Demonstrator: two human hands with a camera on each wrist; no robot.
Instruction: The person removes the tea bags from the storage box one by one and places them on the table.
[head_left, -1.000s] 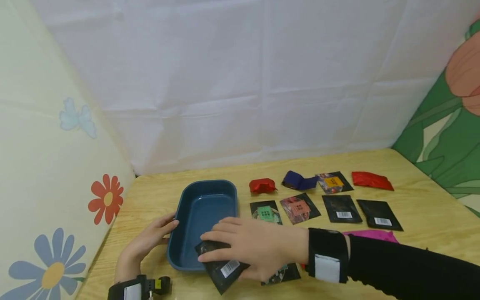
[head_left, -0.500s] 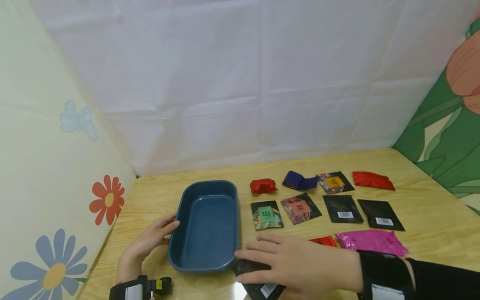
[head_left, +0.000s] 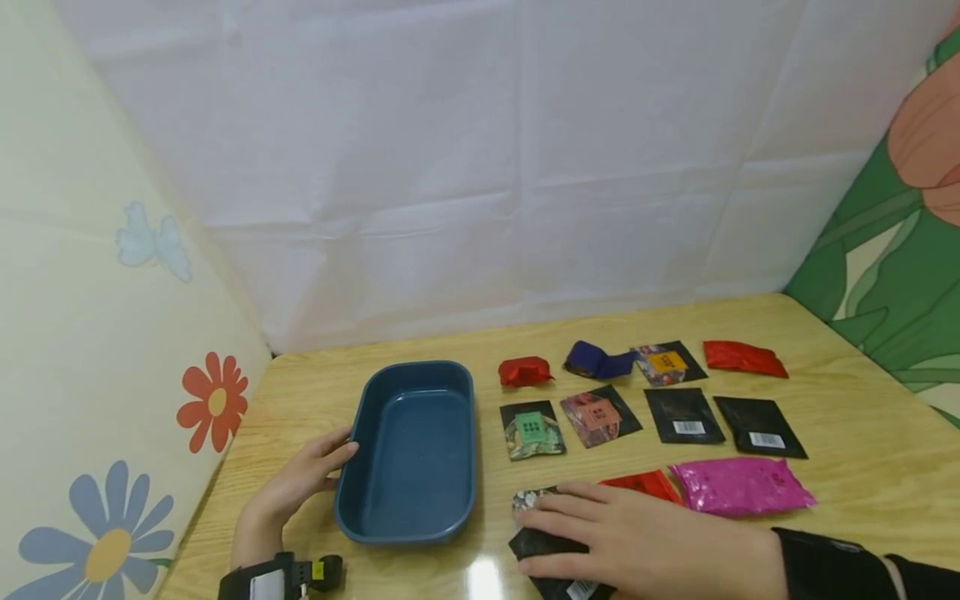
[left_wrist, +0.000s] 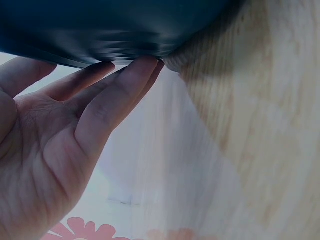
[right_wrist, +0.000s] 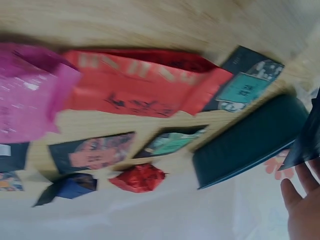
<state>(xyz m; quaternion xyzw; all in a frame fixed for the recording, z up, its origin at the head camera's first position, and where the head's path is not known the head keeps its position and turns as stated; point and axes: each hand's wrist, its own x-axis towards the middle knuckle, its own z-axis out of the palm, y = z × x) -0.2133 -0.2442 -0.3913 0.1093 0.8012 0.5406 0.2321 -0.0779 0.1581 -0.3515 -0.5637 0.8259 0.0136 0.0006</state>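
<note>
A dark blue rectangular tray (head_left: 420,467) lies on the wooden table left of centre. At its left side my left hand (head_left: 288,479) touches the outer wall and rim; the left wrist view shows nearly straight fingers (left_wrist: 115,95) against the wall. To the right of the tray, my right hand (head_left: 622,533) grips a flat black packet (head_left: 547,546) with a white barcode label. The packet tilts, and the palm side is hidden. Beneath it, a packet with a teal label (right_wrist: 245,87) lies partly covered.
Behind and right of my right hand lie a red packet (head_left: 648,483), a pink packet (head_left: 742,485), a green-labelled packet (head_left: 532,429) and several more packets in rows. A white cloth (head_left: 420,183) backs the table.
My right hand has carried the black packet from over the tray's near right corner to the right, uncovering the tray's interior. My left hand stays at the tray's side.
</note>
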